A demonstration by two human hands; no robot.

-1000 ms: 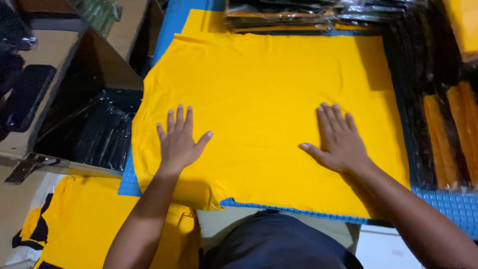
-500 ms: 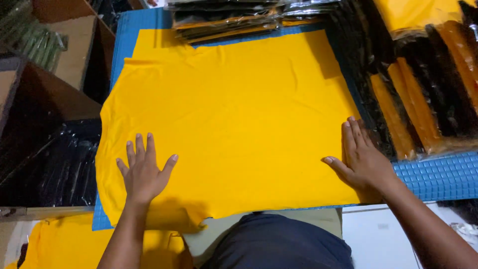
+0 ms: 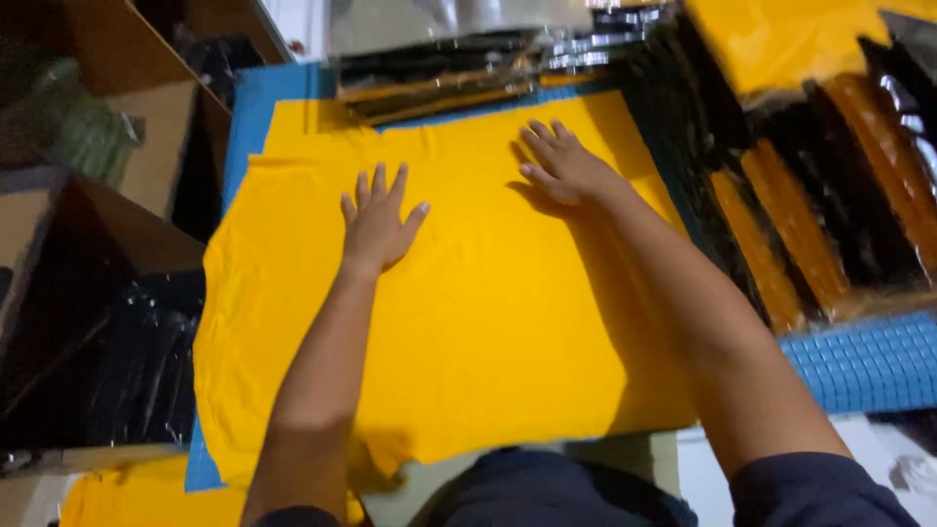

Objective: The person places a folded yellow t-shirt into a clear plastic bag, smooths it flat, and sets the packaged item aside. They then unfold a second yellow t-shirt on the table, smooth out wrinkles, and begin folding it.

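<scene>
Blue mat (image 3: 859,366) covers the tabletop, yellow shirt (image 3: 468,332) spread flat across frame centre. Left hand (image 3: 379,220) and right hand (image 3: 566,166) both lie palm-down on the shirt's upper part, fingers splayed, grasping nothing. Bagged shirts (image 3: 810,224) stacked at right, more bags (image 3: 459,78) along top. Cardboard box (image 3: 117,146) upper left.

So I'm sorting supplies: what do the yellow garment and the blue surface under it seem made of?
Yellow garment: looks like soft matte knit fabric, lying flat with faint creases. Blue mat: probably rubber or plastic, with a gridded surface.
</scene>
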